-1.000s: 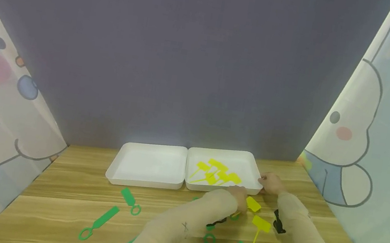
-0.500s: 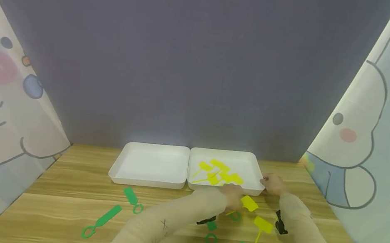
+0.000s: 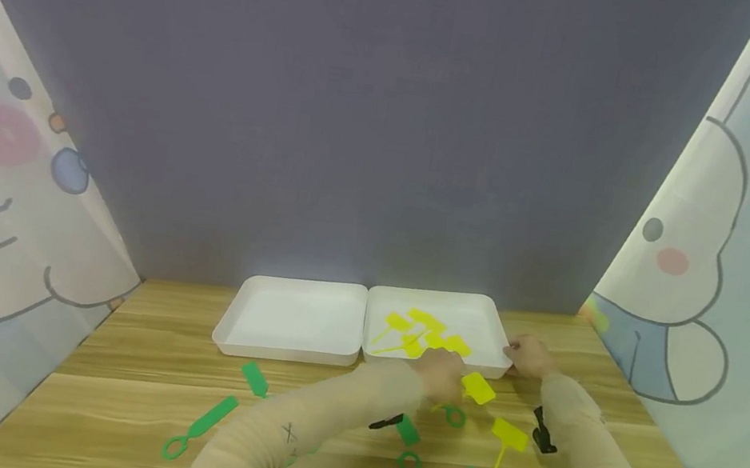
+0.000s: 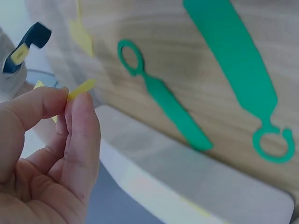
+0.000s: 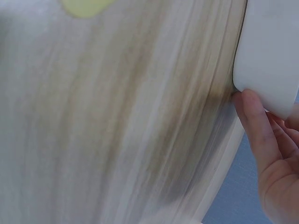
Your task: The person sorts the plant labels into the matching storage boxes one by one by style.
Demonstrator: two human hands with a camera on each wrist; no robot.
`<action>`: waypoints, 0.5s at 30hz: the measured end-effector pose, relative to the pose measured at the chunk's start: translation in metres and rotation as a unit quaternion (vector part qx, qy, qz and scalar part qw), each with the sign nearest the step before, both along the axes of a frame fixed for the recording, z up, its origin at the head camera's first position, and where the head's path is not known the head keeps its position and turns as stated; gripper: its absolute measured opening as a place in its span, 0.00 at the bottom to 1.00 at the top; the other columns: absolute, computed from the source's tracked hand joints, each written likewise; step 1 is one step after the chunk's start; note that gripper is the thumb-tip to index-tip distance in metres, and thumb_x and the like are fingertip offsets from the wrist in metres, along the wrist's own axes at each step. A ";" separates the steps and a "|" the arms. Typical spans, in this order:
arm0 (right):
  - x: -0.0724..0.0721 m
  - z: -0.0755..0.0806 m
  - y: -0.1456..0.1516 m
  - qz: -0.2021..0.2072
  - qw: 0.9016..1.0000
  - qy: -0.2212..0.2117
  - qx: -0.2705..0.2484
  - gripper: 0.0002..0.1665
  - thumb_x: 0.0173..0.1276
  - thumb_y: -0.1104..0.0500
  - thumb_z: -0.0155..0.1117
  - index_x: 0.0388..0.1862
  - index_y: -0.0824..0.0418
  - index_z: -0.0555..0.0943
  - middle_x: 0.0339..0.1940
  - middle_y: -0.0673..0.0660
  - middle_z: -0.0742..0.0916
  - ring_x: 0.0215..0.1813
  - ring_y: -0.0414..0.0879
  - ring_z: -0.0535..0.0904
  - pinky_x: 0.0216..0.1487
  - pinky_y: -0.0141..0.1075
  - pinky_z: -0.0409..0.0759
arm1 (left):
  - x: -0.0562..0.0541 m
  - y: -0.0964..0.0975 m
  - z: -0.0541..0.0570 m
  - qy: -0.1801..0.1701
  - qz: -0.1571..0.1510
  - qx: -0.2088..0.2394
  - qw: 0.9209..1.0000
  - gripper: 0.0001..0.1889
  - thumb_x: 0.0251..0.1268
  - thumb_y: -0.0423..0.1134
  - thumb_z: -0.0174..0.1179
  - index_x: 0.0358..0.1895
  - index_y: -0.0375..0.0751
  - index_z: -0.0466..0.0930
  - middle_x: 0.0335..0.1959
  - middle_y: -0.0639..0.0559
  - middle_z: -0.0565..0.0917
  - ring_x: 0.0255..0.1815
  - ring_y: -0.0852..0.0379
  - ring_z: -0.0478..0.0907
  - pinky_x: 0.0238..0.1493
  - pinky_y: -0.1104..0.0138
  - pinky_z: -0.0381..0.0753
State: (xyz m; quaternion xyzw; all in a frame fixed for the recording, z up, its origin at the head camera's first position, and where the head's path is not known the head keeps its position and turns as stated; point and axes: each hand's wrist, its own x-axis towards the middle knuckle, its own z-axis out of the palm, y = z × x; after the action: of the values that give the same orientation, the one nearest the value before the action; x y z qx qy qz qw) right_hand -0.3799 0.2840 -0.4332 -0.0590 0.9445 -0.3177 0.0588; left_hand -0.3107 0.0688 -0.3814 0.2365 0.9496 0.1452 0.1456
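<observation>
My left hand (image 3: pixel 440 375), in front of the right tray, pinches a yellow T-shaped plant label (image 3: pixel 479 388) by its stem (image 4: pixel 83 88) between thumb and fingertips. The label's flat head points to the right. My right hand (image 3: pixel 530 357) grips the right front corner of the right white tray (image 3: pixel 468 313). Its fingertips (image 5: pixel 252 105) press against the tray's outer wall. Several yellow labels (image 3: pixel 398 322) lie in that tray, overlapping. Another yellow T-shaped label (image 3: pixel 509 434) lies on the table between my forearms.
A second white tray (image 3: pixel 293 315) stands against the left side of the first. Several green ring-ended labels (image 3: pixel 201 426) are spread over the wooden table (image 3: pixel 104 388), some partly under my left sleeve. A dark panel (image 3: pixel 388 147) rises behind the trays.
My left hand has moved slightly left along the tray's front, carrying the yellow label with it. My right hand stays at the tray's corner. The head view has shifted slightly.
</observation>
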 end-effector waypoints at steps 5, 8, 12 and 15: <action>0.000 -0.002 -0.001 -0.004 1.000 -0.003 -0.015 0.17 0.67 0.68 0.47 0.48 0.80 0.73 0.41 0.74 0.80 0.32 0.48 0.82 0.32 0.34 0.82 | -0.013 -0.013 0.011 -0.008 -0.006 0.040 0.999 0.08 0.58 0.38 0.60 0.26 0.37 0.81 0.16 0.54 0.76 0.12 0.63 0.65 0.20 0.77 0.72; 0.000 -0.002 -0.001 -0.006 1.000 -0.004 -0.019 0.17 0.67 0.68 0.47 0.48 0.81 0.72 0.41 0.74 0.80 0.32 0.48 0.82 0.31 0.34 0.82 | -0.025 -0.021 0.019 -0.004 0.007 0.052 0.999 0.08 0.57 0.38 0.60 0.30 0.34 0.79 0.16 0.55 0.75 0.13 0.63 0.67 0.27 0.76 0.75; -0.001 -0.001 -0.001 -0.004 1.000 -0.002 -0.010 0.18 0.67 0.67 0.47 0.48 0.81 0.72 0.40 0.74 0.80 0.31 0.47 0.81 0.31 0.34 0.82 | -0.044 -0.031 0.025 -0.007 0.042 0.056 0.998 0.10 0.58 0.37 0.60 0.23 0.36 0.76 0.10 0.56 0.70 0.10 0.62 0.65 0.21 0.76 0.71; 0.000 0.002 -0.001 -0.004 1.000 0.002 0.000 0.18 0.67 0.67 0.48 0.48 0.81 0.72 0.40 0.74 0.80 0.30 0.47 0.81 0.31 0.33 0.82 | -0.059 -0.037 0.027 -0.002 0.075 0.044 0.996 0.13 0.58 0.38 0.60 0.18 0.39 0.73 0.09 0.55 0.68 0.10 0.61 0.61 0.17 0.74 0.64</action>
State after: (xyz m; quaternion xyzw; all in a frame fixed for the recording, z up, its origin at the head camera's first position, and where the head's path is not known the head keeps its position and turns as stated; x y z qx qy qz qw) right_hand -0.3798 0.2825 -0.4316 -0.0562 0.9447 -0.3182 0.0559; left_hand -0.3692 0.0318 -0.3545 0.1703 0.9571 0.1978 0.1260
